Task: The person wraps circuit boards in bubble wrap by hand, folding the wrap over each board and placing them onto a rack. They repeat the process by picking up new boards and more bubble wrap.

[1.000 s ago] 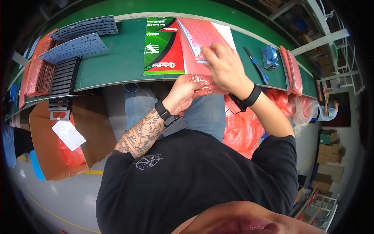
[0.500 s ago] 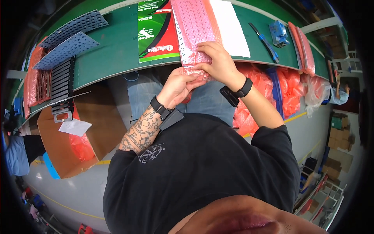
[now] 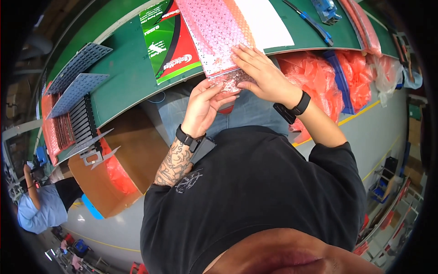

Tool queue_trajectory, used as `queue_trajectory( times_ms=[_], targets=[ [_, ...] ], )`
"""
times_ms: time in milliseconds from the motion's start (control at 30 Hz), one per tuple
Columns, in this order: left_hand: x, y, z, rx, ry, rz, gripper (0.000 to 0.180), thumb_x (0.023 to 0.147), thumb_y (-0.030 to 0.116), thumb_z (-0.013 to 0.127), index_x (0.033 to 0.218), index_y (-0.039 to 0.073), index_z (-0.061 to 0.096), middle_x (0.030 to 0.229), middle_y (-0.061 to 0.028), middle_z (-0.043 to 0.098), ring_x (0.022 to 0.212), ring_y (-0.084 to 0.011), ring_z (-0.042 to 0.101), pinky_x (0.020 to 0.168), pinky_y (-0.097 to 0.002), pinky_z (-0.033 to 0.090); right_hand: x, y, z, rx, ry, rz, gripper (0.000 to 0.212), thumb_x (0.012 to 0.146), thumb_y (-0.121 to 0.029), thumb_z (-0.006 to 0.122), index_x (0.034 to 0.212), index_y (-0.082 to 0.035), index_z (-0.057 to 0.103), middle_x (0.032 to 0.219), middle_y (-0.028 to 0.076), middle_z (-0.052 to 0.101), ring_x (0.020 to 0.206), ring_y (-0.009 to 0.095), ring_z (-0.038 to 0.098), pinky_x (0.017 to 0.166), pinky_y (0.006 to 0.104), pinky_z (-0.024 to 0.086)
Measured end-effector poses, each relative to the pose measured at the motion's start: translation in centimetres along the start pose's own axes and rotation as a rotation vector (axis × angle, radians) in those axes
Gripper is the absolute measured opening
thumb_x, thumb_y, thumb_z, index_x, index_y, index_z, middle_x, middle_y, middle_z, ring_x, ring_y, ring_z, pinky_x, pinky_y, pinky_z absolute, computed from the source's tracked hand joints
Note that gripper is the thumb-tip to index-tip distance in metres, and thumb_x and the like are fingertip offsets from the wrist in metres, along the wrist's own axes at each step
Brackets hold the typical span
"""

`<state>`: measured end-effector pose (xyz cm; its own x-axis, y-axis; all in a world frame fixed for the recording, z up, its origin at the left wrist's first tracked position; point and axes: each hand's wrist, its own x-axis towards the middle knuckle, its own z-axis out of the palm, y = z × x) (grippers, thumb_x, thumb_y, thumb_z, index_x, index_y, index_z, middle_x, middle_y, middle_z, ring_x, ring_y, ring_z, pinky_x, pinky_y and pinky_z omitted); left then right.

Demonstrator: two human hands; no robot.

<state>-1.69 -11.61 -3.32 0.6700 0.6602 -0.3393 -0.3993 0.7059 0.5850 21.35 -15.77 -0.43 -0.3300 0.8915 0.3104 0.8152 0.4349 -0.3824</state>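
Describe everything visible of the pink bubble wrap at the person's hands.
The bubble wrap is translucent, pink, orange toward its right side, and looks like thin plastic. A pale dotted panel shows through it and along its left edge. It lies lengthwise on the green table, between a green-and-red sheet and a white sheet. Its far end leaves the picture; its near end is crumpled. The left hand holds that end; the right hand rests fingers on top.
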Motion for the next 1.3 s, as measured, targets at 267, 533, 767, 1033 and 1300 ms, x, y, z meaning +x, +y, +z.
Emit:
queue_trajectory(
  times_ms=[267, 533, 767, 1033, 1300],
  targets=[
    [0.6, -0.4, 0.1, 0.031, 0.127, 0.151, 0.027, 0.103, 0.014, 0.06, 0.122, -0.004, 0.061, 0.109, -0.0137, 0.072, 0.094, -0.0191, 0.072, 0.083, -0.032, 0.058, 1.5, 1.7, -0.9, -0.015, 0.061, -0.08, 0.055, 0.077, -0.013, 0.079, 0.13, -0.007, 0.063, 0.141, 0.015, 0.058, 0.132, 0.036, 0.053, 0.111, 0.0464, 0.041],
    [1.6, -1.2, -0.4, 0.409, 0.283, 0.582, 0.013, 0.095, 0.007, 0.071, 0.102, -0.004, 0.069, 0.093, -0.0056, 0.072, 0.078, -0.0066, 0.064, 0.07, -0.0233, 0.051, 4.3, 0.9, -1.1, 0.045, 0.087, -0.057, 0.052, 0.071, -0.002, 0.081, 0.12, -0.004, 0.066, 0.133, 0.015, 0.063, 0.122, 0.035, 0.059, 0.101, 0.0389, 0.051],
    [1.2, 2.9, 4.5, 0.854, 0.234, 0.849, 0.012, 0.088, 0.007, 0.076, 0.088, -0.002, 0.068, 0.086, -0.0067, 0.07, 0.07, -0.0101, 0.063, 0.06, -0.0263, 0.047, 3.4, 0.5, -0.6, 0.237, 0.276, -0.013, 0.052, 0.073, 0.003, 0.081, 0.122, -0.001, 0.062, 0.132, 0.018, 0.062, 0.121, 0.03, 0.063, 0.101, 0.0374, 0.054],
    [3.7, 4.6, 6.6, 1.102, 0.105, 1.178, 0.01, 0.084, 0.004, 0.077, 0.088, 0.001, 0.069, 0.085, -0.0105, 0.071, 0.067, -0.0181, 0.067, 0.06, -0.0289, 0.051, 2.6, 1.0, -0.1, 0.421, 0.365, 0.152, 0.058, 0.077, 0.005, 0.079, 0.13, 0.0, 0.056, 0.136, 0.018, 0.058, 0.121, 0.027, 0.063, 0.1, 0.0368, 0.056],
    [4.5, 4.2, 7.6, 1.06, 0.155, 1.089, 0.026, 0.081, 0.002, 0.079, 0.103, -0.001, 0.066, 0.088, -0.012, 0.073, 0.075, -0.018, 0.072, 0.067, -0.0286, 0.055, 4.0, 1.2, -2.6, 0.404, 0.452, 0.019, 0.06, 0.075, 0.001, 0.08, 0.131, -0.002, 0.06, 0.13, 0.015, 0.061, 0.113, 0.026, 0.066, 0.09, 0.0333, 0.059]
  ],
)
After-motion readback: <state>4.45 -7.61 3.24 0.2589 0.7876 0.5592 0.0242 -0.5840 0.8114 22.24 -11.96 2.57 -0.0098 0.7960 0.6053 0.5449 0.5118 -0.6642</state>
